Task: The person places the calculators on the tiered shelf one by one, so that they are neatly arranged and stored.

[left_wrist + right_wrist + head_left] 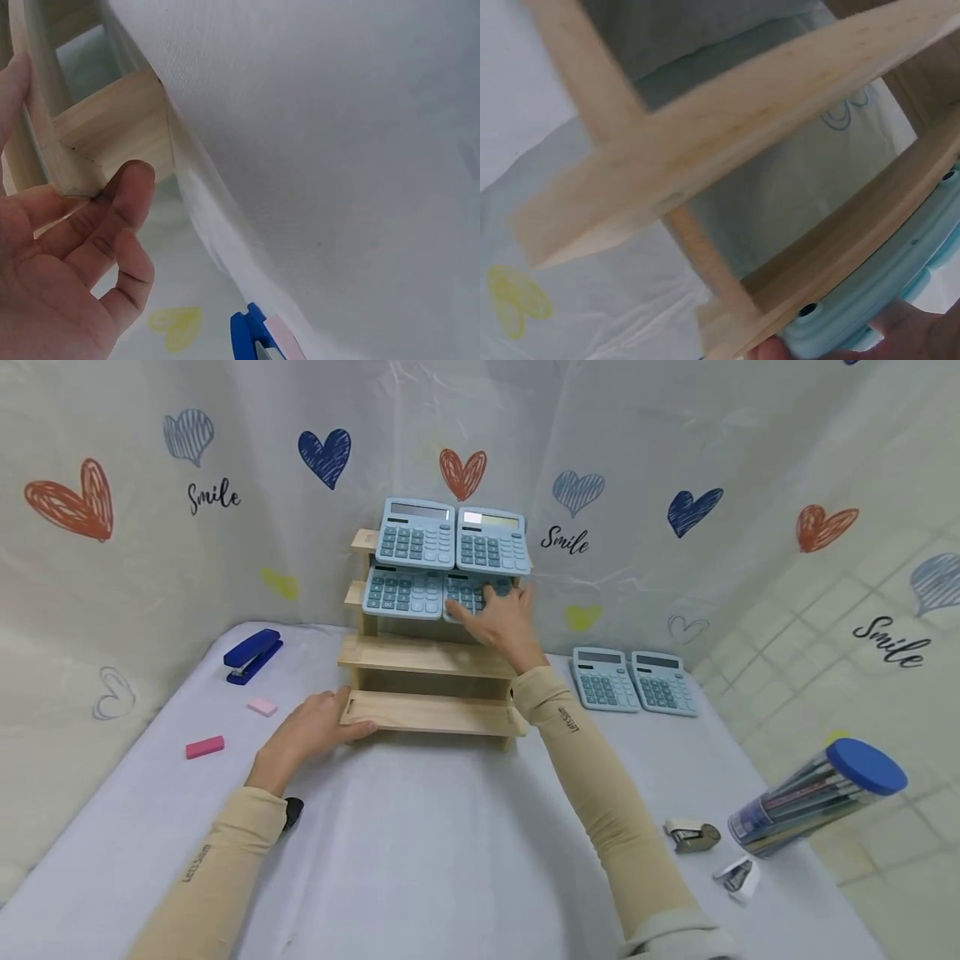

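A stepped wooden shelf rack [431,656] stands at the back of the table. My left hand [313,727] grips the left end of its lowest shelf, thumb along the front; in the left wrist view the fingers curl round the board's corner. On the second tier from the top, my right hand [504,625] holds a light blue calculator [462,595], thumb at its left side and fingers over its keys. Its underside [877,281] lies against the shelf edge in the right wrist view. Another calculator [403,592] sits beside it, and two calculators [416,535] lean on the top tier.
Two more calculators [605,680] lie right of the rack. At left are a blue stapler [252,653], a pale pink eraser [262,707] and a darker pink eraser [205,747]. A blue-lidded pencil tub [813,797] and two small staplers [693,836] are at right.
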The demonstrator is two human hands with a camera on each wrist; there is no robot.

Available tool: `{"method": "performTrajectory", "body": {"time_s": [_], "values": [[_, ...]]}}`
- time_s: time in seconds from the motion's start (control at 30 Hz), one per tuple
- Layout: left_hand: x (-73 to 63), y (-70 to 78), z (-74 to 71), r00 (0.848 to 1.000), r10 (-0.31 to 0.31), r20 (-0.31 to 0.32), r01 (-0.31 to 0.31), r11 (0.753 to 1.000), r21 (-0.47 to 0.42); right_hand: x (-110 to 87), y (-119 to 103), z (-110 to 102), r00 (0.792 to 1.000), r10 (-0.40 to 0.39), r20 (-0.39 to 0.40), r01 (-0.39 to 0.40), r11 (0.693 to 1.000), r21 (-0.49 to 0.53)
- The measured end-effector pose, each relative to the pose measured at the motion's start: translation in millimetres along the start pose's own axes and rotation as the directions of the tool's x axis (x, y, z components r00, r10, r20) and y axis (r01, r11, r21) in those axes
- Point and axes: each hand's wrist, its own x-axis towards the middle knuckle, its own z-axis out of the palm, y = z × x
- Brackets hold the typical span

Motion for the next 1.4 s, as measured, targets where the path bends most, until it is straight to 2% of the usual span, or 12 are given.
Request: {"method": "performTrajectory", "body": {"time_s": [0.17, 0.27, 0.33, 0.4, 0.5, 0.6, 0.7, 0.83, 1.03, 1.2, 1.3, 1.4], "values": [[1.0, 3.1, -3.0, 1.0, 0.0, -0.001, 0.0, 1.0, 0.001, -7.2, 34, 0, 0.997, -0.004, -0.08, 0.013, 0.993, 0.12], [0.5, 4.1, -4.8, 1.0, -0.009, 0.0, 0.009, 1.0, 0.002, -12.1, 70, 6, 0.987, 0.016, -0.163, 0.016, 0.981, 0.193], [0.3, 4.1, -5.0, 1.0, -0.009, -0.002, 0.009, 1.0, -0.002, -16.3, 99, 12, 0.983, 0.061, -0.174, -0.021, 0.974, 0.227], [-0.1, 4.2, -4.4, 1.0, 0.005, -0.01, -0.005, 1.0, -0.003, -22.1, 130, 20, 0.983, 0.127, -0.134, -0.093, 0.968, 0.234], [-0.7, 3.8, -3.2, 1.0, 0.018, -0.018, -0.018, 1.0, 0.001, -30.7, 175, 33, 0.979, 0.204, -0.008, -0.2, 0.965, 0.169], [-1.3, 3.1, -2.9, 1.0, 0.021, -0.016, -0.021, 1.0, 0.007, -37.2, 211, 46, 0.965, 0.234, 0.114, -0.245, 0.965, 0.091], [-2.0, 3.0, -4.1, 1.0, 0.017, -0.007, -0.017, 1.0, 0.002, -40.7, 234, 56, 0.947, 0.256, 0.196, -0.27, 0.962, 0.048], [-3.4, 3.5, -3.8, 1.0, 0.019, -0.002, -0.019, 1.0, -0.003, -41.0, 246, 64, 0.915, 0.291, 0.279, -0.313, 0.949, 0.039], [-2.6, 6.2, -0.5, 1.0, 0.018, 0.006, -0.018, 1.0, -0.001, -42.4, 245, 67, 0.876, 0.353, 0.328, -0.384, 0.923, 0.033], [-2.2, 7.1, -0.4, 1.0, 0.011, 0.016, -0.011, 1.0, -0.002, -45.6, 237, 70, 0.821, 0.388, 0.419, -0.434, 0.901, 0.017], [-2.4, 5.9, -0.8, 1.0, 0.005, 0.012, -0.005, 1.0, 0.002, -47.7, 230, 71, 0.81, 0.369, 0.456, -0.429, 0.903, 0.032], [-1.7, 3.8, -0.6, 1.0, 0.008, 0.007, -0.008, 1.0, 0.005, -51.5, 225, 70, 0.831, 0.323, 0.452, -0.378, 0.925, 0.034]]}}
